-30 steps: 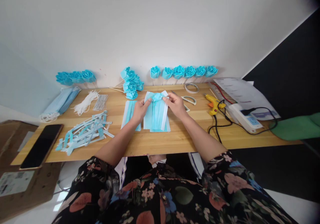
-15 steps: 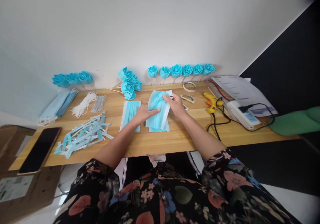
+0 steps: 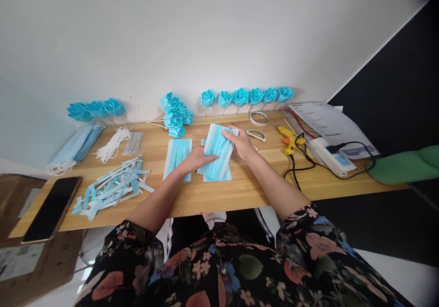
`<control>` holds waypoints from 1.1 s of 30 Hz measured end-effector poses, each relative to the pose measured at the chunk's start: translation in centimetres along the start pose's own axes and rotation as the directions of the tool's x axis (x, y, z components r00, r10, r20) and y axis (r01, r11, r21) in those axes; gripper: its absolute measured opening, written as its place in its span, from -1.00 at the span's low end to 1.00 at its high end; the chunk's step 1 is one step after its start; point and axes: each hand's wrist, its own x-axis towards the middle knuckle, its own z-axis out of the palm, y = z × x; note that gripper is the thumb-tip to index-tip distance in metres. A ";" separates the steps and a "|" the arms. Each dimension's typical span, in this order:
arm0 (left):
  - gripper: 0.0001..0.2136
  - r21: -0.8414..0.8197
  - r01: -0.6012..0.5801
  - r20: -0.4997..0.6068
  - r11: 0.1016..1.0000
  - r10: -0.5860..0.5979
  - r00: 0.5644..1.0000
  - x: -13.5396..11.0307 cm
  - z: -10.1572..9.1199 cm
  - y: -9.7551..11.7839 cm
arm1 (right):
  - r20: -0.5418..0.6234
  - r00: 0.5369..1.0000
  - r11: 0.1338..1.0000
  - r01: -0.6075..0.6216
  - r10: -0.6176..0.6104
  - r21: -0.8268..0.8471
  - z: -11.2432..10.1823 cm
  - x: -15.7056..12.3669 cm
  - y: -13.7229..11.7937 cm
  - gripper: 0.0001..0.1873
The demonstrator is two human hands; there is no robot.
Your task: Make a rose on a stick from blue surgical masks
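Counter (image 3: 254, 192): wooden, across our front; clock hours run from the sheet, 12 towards the wall (image 3: 206, 32).
Box (image 3: 58, 256): cardboard, below the counter at 8 o'clock.
Papers (image 3: 332, 119): at 2 to 3 o'clock, by the power strip (image 3: 334, 158).
Flowers (image 3: 240, 97): blue; we see six in a row from 12 to 2, a clump between 10 and 11, more near 10.
Strips (image 3: 113, 188): heaped at 8 o'clock.
Masks (image 3: 75, 144): stacked at 9, far out, loops attached.
Left hand (image 3: 199, 158): at the sheet's 8 o'clock edge; its fingers (image 3: 213, 159) are pinched together on it, thumb on the face.
Right hand (image 3: 242, 143): at the sheet's 2 o'clock edge, likewise pinching, thumb on the face.
Sheet (image 3: 216, 143): pleated, blue, tilted in our two hands over the pile (image 3: 226, 175); whether they touch, we cannot tell.
Stack (image 3: 178, 153): similar sheets, on the counter at 9, just beside the left hand.
Phone (image 3: 51, 210): at 8, beyond the strips.
Glue gun (image 3: 290, 141): yellow, at 3.
Scissors (image 3: 256, 135): at 2, partly hidden by the right hand.
Tape (image 3: 259, 118): just past the scissors.
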 end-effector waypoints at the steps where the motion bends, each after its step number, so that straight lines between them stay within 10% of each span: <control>1: -0.66 0.014 -0.010 0.012 1.000 0.009 1.000 0.0 0.0 0.0 | -0.022 1.000 1.000 0.004 -0.004 -0.020 0.0 0.1 0.1 -0.50; 33: -0.55 -0.254 -0.067 -0.392 0.965 -0.039 0.919 0.7 -0.3 0.0 | 0.219 0.966 0.991 -0.137 0.135 -0.006 1.4 -1.1 0.3 -0.58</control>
